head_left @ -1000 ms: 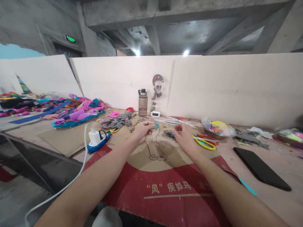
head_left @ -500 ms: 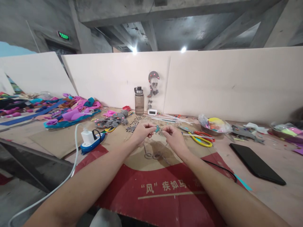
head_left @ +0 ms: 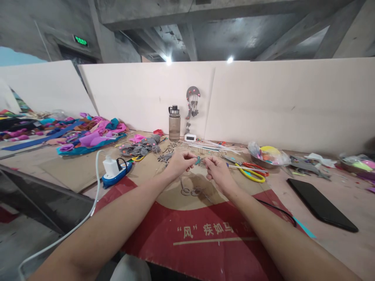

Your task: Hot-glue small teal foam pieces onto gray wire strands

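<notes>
My left hand [head_left: 179, 163] pinches a small teal felt piece [head_left: 198, 160] above the cardboard sheet [head_left: 205, 218]. My right hand [head_left: 218, 171] is closed in a pinch right beside it, fingertips close to the teal piece; what it grips is too small to make out. A thin dark cord [head_left: 190, 191] lies looped on the cardboard below both hands.
Yellow-handled scissors [head_left: 249, 173] and red-handled ones lie to the right, near a metal bowl of coloured bits [head_left: 268, 156]. A black tablet [head_left: 320, 205] lies far right. A water bottle [head_left: 174, 123], a small clock, grey felt shapes [head_left: 140, 148], a power strip with charger [head_left: 114, 171] and heaps of coloured felt sit left.
My right hand came in from the right to meet my left hand at the teal piece. The view shifted slightly.
</notes>
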Available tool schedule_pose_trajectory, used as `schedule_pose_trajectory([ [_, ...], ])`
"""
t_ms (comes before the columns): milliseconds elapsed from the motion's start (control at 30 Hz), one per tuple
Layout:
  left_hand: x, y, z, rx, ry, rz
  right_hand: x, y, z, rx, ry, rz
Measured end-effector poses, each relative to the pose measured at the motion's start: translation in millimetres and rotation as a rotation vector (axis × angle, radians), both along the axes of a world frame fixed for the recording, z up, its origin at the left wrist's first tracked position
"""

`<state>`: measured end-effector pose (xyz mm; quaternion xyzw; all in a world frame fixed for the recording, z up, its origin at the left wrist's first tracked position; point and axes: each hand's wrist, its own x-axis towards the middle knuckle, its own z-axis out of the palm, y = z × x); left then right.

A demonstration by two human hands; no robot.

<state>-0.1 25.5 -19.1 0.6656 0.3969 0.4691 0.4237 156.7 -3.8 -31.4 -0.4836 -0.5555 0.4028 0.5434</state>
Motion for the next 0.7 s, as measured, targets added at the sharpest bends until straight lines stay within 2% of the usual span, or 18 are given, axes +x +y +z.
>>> schedule_pose_trajectory([
  [133, -0.5, -0.4, 1.4, 0.013, 0.022, -0.003, 4.7, 0.9, 1.5, 0.119, -0.241, -0.111],
  [300, -0.5, 0.2, 1.3, 0.008, -0.009, -0.010, 9.2, 0.6, 5.5, 0.214, -0.379, -0.201],
  [500, -0.4, 2.8, -2.6, 0.002, 0.024, -0.044, 8.8, -2.7, 6.5, 0.329, -0.504, -0.218],
  [700, 2.0, -3.6, 3.2, -0.019, 0.058, -0.075, 8.5, -6.4, 8.7, 0.383, -0.627, -0.199],
])
